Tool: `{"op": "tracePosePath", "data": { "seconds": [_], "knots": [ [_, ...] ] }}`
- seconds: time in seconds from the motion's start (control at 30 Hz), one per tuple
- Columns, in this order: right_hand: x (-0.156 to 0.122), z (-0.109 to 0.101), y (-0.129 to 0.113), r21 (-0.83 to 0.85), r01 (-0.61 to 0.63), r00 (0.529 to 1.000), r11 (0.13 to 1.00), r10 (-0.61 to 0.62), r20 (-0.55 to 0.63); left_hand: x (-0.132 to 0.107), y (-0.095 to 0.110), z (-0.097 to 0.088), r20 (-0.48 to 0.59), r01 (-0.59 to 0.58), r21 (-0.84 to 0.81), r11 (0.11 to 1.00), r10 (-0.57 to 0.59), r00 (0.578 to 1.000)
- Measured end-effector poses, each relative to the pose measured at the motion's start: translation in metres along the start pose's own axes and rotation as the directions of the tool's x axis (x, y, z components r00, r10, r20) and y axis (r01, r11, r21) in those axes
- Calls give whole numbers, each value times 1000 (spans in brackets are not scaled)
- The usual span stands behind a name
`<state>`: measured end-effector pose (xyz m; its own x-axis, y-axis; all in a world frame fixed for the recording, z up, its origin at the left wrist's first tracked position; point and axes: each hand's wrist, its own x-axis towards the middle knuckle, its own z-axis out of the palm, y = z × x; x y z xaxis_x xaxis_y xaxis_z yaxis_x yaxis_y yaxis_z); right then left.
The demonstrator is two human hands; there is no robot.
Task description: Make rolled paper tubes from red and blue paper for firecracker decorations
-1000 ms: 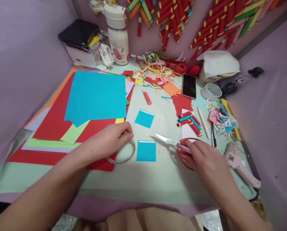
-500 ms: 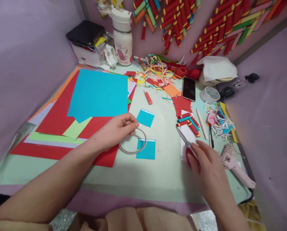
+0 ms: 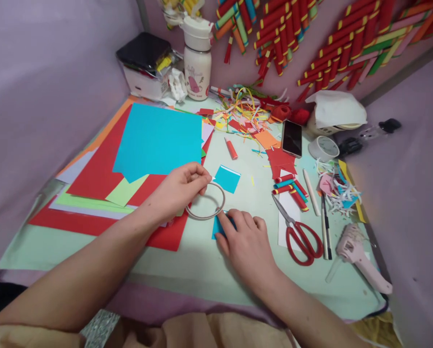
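Note:
My left hand [image 3: 194,179] is closed in a pinch, with a small white bit at its fingertips. From it hangs a thin pale ring [image 3: 223,195] that looks like a narrow roll of tape, partly hidden behind the fingers. My right hand [image 3: 243,241] lies over the nearer blue paper square [image 3: 216,229], thumb and index finger apart on it, covering most of it. The index fingertip is close to the ring's lower edge. Farther back lies another blue paper square [image 3: 228,180] with a white strip along its top edge. Red-handled scissors [image 3: 298,237] rest on the table to the right.
Stacked coloured paper [image 3: 158,140] covers the left side. Rolled paper tubes [image 3: 291,186], a phone [image 3: 292,138], a white pen-like stick [image 3: 311,193] and a pink glue gun [image 3: 363,261] lie at the right. Paper scraps [image 3: 243,113] and a bottle [image 3: 197,67] are at the back.
My right hand has let go of the scissors, leaving them on the table, and has moved left onto the nearer blue square. My left hand still holds the ring. The whole view has shifted slightly.

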<state>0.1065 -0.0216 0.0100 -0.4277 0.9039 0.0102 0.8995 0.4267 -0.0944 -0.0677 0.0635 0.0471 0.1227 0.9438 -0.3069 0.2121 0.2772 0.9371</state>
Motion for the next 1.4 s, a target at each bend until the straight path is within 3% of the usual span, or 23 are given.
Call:
{"op": "tracePosePath", "data": {
  "seconds": [0.23,0.53,0.67,0.77,0.87,1.17,1.27,1.4],
  "knots": [
    [9,0,5,14,53,999,998,-53,-10,1,0,0,7,7,60,998,-8,1000],
    [0,-8,39,142,23,998,990,-15,-59,0,5,-3,-9,-2,41,999,2,1000],
    [2,-3,44,209,-36,993,977,58,-104,-3,0,2,148,24,110,994,-40,988],
    [2,-4,44,392,-82,975,916,155,-157,-8,-6,10,356,-1,171,985,-60,933],
    [0,-7,41,496,-102,975,862,187,-125,-14,-11,18,461,-41,206,978,-61,885],
    [10,6,47,176,-13,993,984,34,-117,-12,-8,16,414,-15,281,960,-107,904],
    [14,5,54,205,15,991,979,13,-133,-13,-9,16,423,-12,290,957,-117,899],
    [13,-3,53,402,-43,976,915,123,-177,-14,-12,19,421,-28,282,959,-97,902]
  ]
}}
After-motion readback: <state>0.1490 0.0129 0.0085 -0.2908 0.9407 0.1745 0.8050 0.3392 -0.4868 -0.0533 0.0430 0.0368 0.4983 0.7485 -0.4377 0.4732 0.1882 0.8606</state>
